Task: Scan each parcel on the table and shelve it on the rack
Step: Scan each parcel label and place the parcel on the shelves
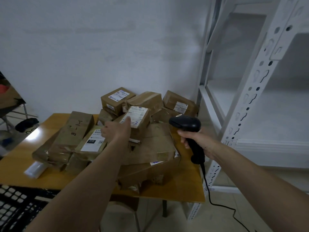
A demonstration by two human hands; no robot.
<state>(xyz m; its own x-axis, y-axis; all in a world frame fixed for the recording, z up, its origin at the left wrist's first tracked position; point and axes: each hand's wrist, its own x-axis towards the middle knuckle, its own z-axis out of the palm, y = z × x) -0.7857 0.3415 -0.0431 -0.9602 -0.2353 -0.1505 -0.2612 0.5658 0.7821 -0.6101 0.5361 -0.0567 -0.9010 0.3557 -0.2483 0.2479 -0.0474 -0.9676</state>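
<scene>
Wooden table (177, 190) under heaped brown parcels (150, 148)

I count about ten brown parcels (138, 121) heaped on the desk (180, 186), though the overlap makes that uncertain. I see one black scanner (185, 124), one white rack (250, 97), and one clear packet (35, 169) near the desk's left edge.
</scene>
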